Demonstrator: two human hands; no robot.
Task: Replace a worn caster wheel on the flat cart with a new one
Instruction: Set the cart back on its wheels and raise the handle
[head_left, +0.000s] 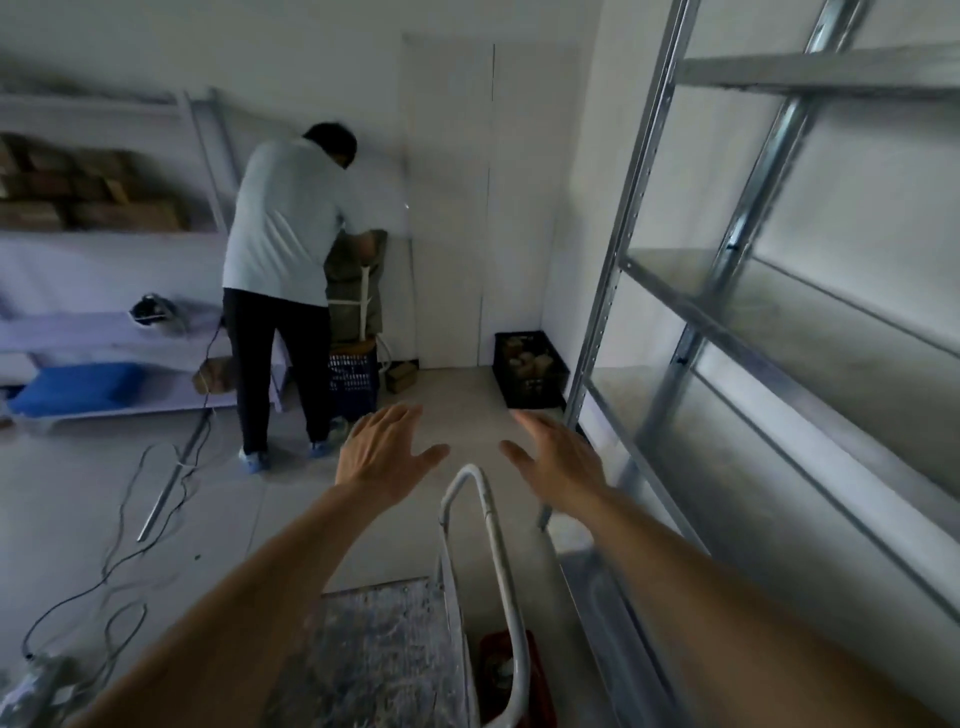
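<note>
Flat cart (384, 654): deck below the forearms, long axis running away from the viewer; white handle (491, 525) upright, nearer the right hand.
Left hand (382, 449): fingers spread apart, empty.
Right hand (558, 457): fingers spread apart, empty.

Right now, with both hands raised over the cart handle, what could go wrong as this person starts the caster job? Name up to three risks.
1. Both hands, left and right, are open and off the handle, so the cart may roll or tip once lifted.
2. Loose cables cross the floor beside the cart: a likely trip hazard.
3. The metal shelving stands close on the right, leaving little room to turn the cart.
</note>
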